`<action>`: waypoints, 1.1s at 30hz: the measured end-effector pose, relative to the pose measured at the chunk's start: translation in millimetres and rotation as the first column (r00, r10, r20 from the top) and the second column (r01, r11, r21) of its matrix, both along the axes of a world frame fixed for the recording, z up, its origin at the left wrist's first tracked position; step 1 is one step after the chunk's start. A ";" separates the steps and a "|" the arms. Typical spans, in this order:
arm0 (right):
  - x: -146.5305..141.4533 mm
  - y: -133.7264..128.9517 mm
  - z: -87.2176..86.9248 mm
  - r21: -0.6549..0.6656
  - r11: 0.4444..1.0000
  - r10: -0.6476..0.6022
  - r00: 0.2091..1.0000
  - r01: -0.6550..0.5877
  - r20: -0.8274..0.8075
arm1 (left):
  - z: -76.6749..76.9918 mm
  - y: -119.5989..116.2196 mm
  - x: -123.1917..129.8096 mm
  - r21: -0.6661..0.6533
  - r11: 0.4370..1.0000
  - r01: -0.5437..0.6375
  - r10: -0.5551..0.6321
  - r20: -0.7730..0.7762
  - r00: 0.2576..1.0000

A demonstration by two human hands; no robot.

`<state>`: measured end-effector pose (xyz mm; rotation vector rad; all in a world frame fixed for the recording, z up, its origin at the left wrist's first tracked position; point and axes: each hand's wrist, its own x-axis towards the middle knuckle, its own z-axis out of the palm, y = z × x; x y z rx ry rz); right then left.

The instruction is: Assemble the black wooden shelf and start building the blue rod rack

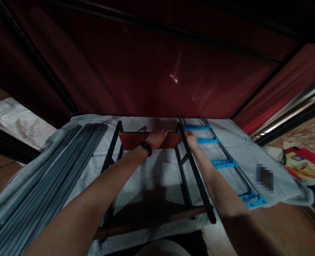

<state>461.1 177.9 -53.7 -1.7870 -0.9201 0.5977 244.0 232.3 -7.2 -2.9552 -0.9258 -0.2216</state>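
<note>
A small rack with a black metal frame (pixel 197 170) lies on the white cloth in front of me. A reddish-brown wooden board (pixel 133 140) spans between its side frames at the far end. My left hand (pixel 156 138), wearing a black wristband (pixel 146 148), rests on this board with its fingers over the far edge. Outside the right side frame, level with the board, my right hand (pixel 190 139) is closed; what its fingers pinch is too small or hidden. A second brown board (pixel 184 214) joins the frame at the near end.
Several grey metal tubes (pixel 63 174) lie side by side on the left. Blue and grey ladder-like frames (pixel 224 163) lie on the white cloth (pixel 242 145) at right. Dark red panels (pixel 157 71) stand behind, with a red and yellow box (pixel 306 165) at far right.
</note>
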 end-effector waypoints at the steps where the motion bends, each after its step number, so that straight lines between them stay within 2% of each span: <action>1: -0.6 0.6 0.9 -0.015 1.000 0.001 1.000 -0.001 0.000 | 0.0 0.0 -0.2 0.012 1.000 0.003 -0.003 -0.011 1.000; 6: -6.9 4.8 5.8 -0.074 0.997 0.026 1.000 -0.026 0.008 | -0.3 -0.2 -0.3 0.084 0.996 0.021 -0.016 -0.059 0.998; 14: -10.8 5.3 9.3 -0.162 0.987 0.030 0.988 -0.005 0.154 | -2.7 3.4 -3.3 0.127 0.991 0.051 -0.042 -0.073 0.996; 21: -15.8 0.2 16.8 -0.223 0.974 0.045 0.949 0.027 0.311 | 2.5 11.8 -27.1 0.116 0.991 0.067 -0.065 -0.027 0.998; 25: -19.8 -2.7 22.4 -0.261 0.964 0.053 0.919 0.055 0.390 | 14.7 19.5 -55.3 0.114 0.993 -0.027 0.020 0.064 0.998; 28: -22.0 -4.1 25.2 -0.281 0.957 0.063 0.900 0.068 0.432 | 24.5 27.6 -85.5 0.132 0.981 -0.144 0.123 0.155 0.980; 31: -23.2 -5.2 27.1 -0.295 0.953 0.079 0.885 0.068 0.458 | 28.2 40.4 -120.9 0.116 0.937 -0.330 0.292 0.258 0.921; 33: -23.5 -5.8 28.0 -0.304 0.951 0.090 0.878 0.065 0.470 | 25.5 50.9 -143.8 0.028 0.891 -0.454 0.422 0.316 0.850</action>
